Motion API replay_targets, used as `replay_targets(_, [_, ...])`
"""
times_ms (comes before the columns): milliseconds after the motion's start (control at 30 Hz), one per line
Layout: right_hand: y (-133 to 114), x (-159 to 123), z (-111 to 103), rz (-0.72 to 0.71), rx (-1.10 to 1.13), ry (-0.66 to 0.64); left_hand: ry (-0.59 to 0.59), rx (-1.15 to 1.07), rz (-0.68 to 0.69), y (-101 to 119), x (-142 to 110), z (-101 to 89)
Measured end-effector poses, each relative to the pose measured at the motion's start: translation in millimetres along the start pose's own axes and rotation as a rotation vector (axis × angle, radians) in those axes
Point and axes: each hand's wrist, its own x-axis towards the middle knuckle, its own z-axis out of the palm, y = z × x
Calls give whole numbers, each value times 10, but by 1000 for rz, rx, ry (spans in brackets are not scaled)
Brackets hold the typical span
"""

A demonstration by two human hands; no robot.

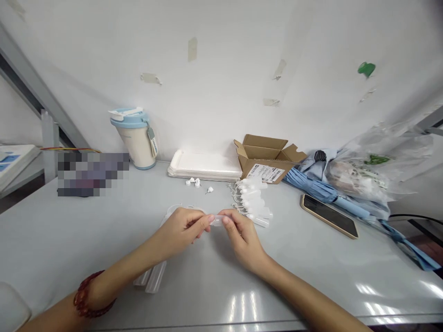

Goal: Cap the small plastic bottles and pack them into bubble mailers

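Above the middle of the grey desk (277,290), the left hand (184,227) and right hand (244,237) pinch opposite ends of a small translucent plastic piece (217,221) between thumbs and fingers. Clear plastic tubes (157,276) lie below the left forearm, toward the desk's front edge, while a cluster of whitish tubes (251,200) sits just beyond the right hand — toward the back edge. Along that back edge stand a lidded cup (138,145) and an open cardboard box (268,159) — white trays (207,165) stacked between them.
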Motion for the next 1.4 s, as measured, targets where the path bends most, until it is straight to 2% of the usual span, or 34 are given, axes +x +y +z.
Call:
replay_targets(233, [-34, 73, -30, 183, 210, -45, 112, 280, 233, 5, -16, 32])
replay_targets(400, [11, 105, -36, 302, 365, -80, 136, 394, 422, -88, -22, 52])
replay_targets(500, [33, 110, -18, 337, 424, -87, 137, 435, 486, -137, -19, 54])
replay_targets(633, [11, 108, 6, 296, 413, -54, 121, 432, 436, -124, -7, 34])
replay_targets(933, [-54, 47, -17, 91, 165, 4, -7, 189, 85, 16, -18, -3])
replay_targets(1000, [-27, 39, -22, -15, 46, 9, -18, 150, 54, 18, -30, -8])
replay_targets(1133, [60, 37, -18, -368, -282, 18, -34, 57, 7, 25, -44, -25])
replay_targets(1200, [95, 37, -11, -466, -386, 34, -53, 21, -8, 33, -41, -31])
replay_targets(1300, [107, 30, -5, -485, -422, 42, -64, 22, 2, 37, -29, -30])
replay_targets(1400, [69, 16, -11, -425, -344, 11, -60, 48, 16, 23, -19, -19])
